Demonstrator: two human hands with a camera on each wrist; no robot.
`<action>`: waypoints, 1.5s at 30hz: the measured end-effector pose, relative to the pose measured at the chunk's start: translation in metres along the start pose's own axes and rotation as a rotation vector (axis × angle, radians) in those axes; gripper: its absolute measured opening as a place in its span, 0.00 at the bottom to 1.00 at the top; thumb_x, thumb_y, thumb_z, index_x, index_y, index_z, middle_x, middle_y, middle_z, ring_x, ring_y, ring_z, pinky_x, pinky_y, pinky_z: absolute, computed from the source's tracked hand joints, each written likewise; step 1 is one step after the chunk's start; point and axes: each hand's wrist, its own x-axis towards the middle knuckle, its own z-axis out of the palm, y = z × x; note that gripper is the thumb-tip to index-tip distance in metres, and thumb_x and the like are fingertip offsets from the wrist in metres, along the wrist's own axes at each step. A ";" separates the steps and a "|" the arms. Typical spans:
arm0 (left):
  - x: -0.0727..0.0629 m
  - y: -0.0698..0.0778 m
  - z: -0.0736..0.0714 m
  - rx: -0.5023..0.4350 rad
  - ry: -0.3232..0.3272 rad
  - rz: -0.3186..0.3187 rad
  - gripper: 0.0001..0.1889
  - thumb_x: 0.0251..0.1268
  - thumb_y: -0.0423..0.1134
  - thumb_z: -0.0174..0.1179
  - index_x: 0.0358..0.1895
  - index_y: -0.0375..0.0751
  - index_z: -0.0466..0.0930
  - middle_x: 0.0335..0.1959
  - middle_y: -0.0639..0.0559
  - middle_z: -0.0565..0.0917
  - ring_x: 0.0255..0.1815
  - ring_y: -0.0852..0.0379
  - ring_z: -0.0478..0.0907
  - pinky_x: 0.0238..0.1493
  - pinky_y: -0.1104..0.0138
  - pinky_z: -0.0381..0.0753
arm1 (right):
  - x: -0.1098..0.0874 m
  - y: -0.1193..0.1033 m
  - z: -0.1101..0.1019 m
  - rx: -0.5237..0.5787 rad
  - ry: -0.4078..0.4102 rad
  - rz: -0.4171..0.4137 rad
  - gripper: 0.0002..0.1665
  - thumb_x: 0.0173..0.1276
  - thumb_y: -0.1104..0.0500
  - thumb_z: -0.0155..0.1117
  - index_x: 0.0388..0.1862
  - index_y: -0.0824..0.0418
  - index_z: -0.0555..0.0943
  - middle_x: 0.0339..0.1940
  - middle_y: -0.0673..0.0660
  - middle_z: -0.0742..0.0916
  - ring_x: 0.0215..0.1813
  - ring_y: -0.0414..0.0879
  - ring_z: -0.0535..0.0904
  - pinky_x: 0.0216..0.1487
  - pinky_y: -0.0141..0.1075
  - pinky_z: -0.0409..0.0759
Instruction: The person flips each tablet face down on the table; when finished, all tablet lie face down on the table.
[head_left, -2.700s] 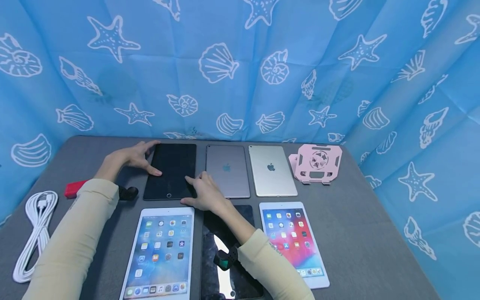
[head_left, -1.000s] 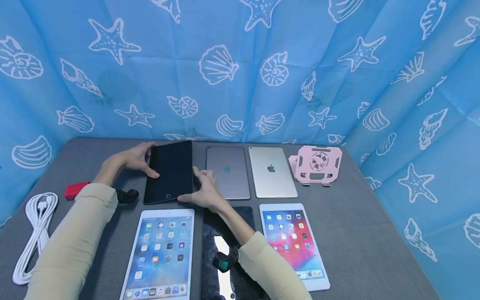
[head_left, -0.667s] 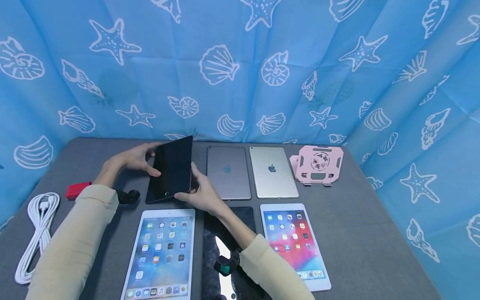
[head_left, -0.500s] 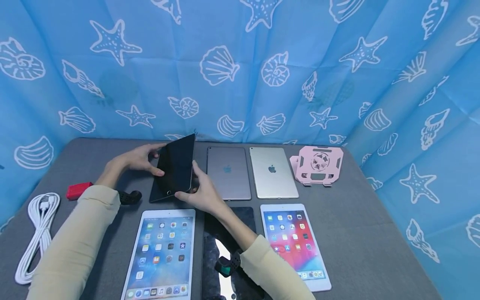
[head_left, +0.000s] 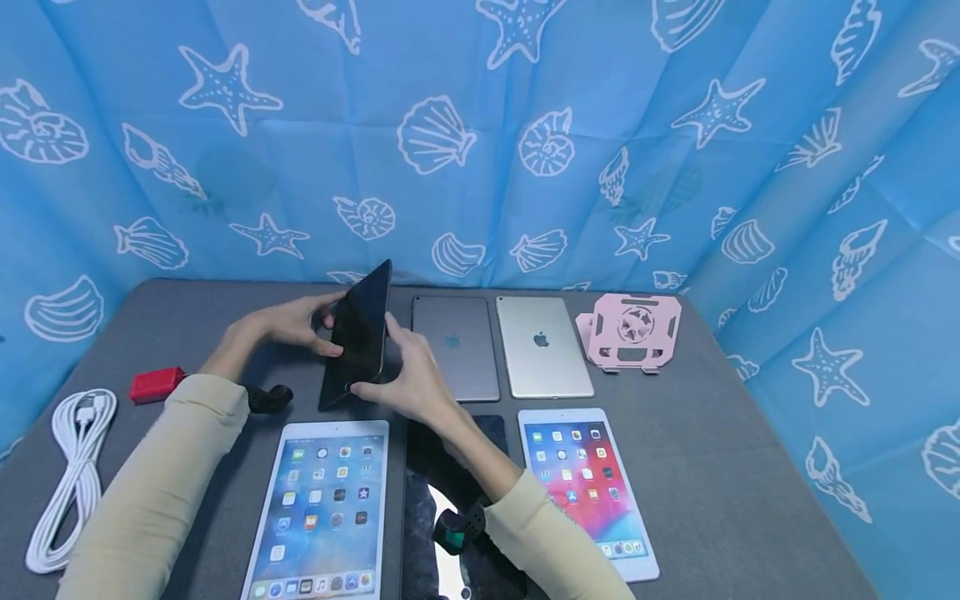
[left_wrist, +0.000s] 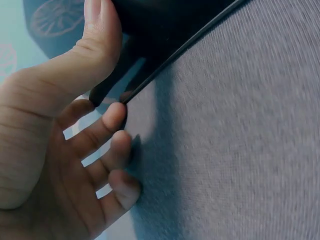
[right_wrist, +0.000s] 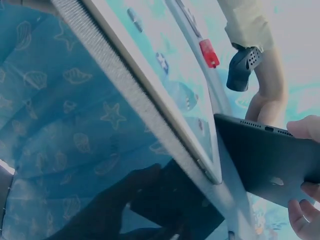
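Note:
A black tablet [head_left: 363, 325] stands tilted on its left long edge at the back left of the table, its right side raised. My left hand [head_left: 296, 323] holds its left side, with the thumb on the dark screen and a fingertip at the edge in the left wrist view. At the raised side, my right hand [head_left: 412, 375] grips the tablet, thumb at the lower front corner and other fingers mostly hidden behind it. The right wrist view shows the tablet's dark back [right_wrist: 265, 160] with its logo and the speaker holes along one short edge.
A grey tablet [head_left: 456, 350] and a silver tablet [head_left: 543, 350] lie face down to the right, beside a pink stand [head_left: 633, 332]. In front lie two lit white tablets [head_left: 318, 508] and a black one [head_left: 420, 533]. A white cable [head_left: 75, 479] and red block [head_left: 156, 385] are left.
The black tablet lay flat at first. Its right side has been lifted and it has tipped steeply up to the left, its left edge sliding slightly right. Both hands moved with it.

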 end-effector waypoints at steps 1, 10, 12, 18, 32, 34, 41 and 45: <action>0.000 0.002 0.000 -0.014 -0.011 0.009 0.62 0.57 0.53 0.76 0.83 0.34 0.41 0.49 0.41 0.72 0.39 0.52 0.71 0.44 0.57 0.69 | 0.000 -0.001 0.000 0.000 0.001 -0.003 0.61 0.59 0.52 0.80 0.84 0.60 0.55 0.79 0.62 0.71 0.79 0.57 0.66 0.76 0.53 0.69; 0.000 0.012 0.006 -0.156 -0.072 0.131 0.56 0.62 0.38 0.73 0.82 0.30 0.40 0.52 0.37 0.76 0.31 0.57 0.76 0.34 0.66 0.77 | 0.000 -0.013 -0.003 0.009 -0.017 -0.089 0.59 0.59 0.54 0.79 0.84 0.55 0.56 0.79 0.60 0.71 0.78 0.56 0.66 0.75 0.53 0.70; 0.001 0.015 0.008 -0.176 -0.071 0.157 0.54 0.62 0.33 0.72 0.82 0.27 0.40 0.53 0.35 0.76 0.35 0.56 0.79 0.37 0.65 0.80 | 0.000 -0.015 -0.002 0.013 -0.025 -0.120 0.58 0.60 0.54 0.78 0.84 0.55 0.56 0.78 0.59 0.71 0.78 0.56 0.66 0.76 0.53 0.69; -0.003 0.016 0.009 -0.237 -0.047 0.175 0.51 0.62 0.26 0.68 0.82 0.29 0.41 0.57 0.32 0.76 0.45 0.51 0.83 0.45 0.61 0.85 | 0.001 -0.015 0.002 0.062 -0.046 -0.175 0.57 0.61 0.56 0.76 0.84 0.58 0.55 0.76 0.60 0.71 0.73 0.58 0.72 0.68 0.52 0.76; -0.023 0.022 -0.022 -0.347 0.035 0.199 0.41 0.81 0.56 0.46 0.81 0.76 0.24 0.77 0.27 0.59 0.72 0.28 0.68 0.60 0.43 0.81 | 0.002 -0.012 0.014 0.106 -0.148 -0.179 0.58 0.65 0.59 0.76 0.85 0.54 0.51 0.74 0.65 0.70 0.67 0.60 0.78 0.51 0.40 0.87; -0.024 0.021 -0.023 -0.352 0.037 0.202 0.41 0.81 0.54 0.47 0.81 0.77 0.25 0.79 0.28 0.55 0.75 0.27 0.63 0.60 0.44 0.81 | 0.002 -0.011 0.016 0.095 -0.164 -0.172 0.58 0.65 0.58 0.76 0.86 0.54 0.50 0.73 0.65 0.71 0.67 0.59 0.79 0.55 0.39 0.86; -0.024 0.010 -0.022 -0.430 0.056 0.238 0.43 0.80 0.49 0.49 0.82 0.75 0.28 0.85 0.35 0.40 0.82 0.27 0.49 0.56 0.43 0.82 | 0.001 -0.002 0.024 0.055 -0.217 -0.123 0.59 0.66 0.56 0.75 0.86 0.48 0.48 0.71 0.65 0.73 0.67 0.58 0.79 0.65 0.41 0.81; -0.025 0.005 -0.021 -0.457 0.068 0.246 0.43 0.78 0.49 0.50 0.82 0.75 0.28 0.86 0.42 0.34 0.83 0.27 0.47 0.55 0.45 0.83 | 0.001 0.001 0.027 0.007 -0.224 -0.112 0.59 0.66 0.54 0.75 0.86 0.47 0.49 0.70 0.65 0.75 0.68 0.57 0.76 0.66 0.42 0.80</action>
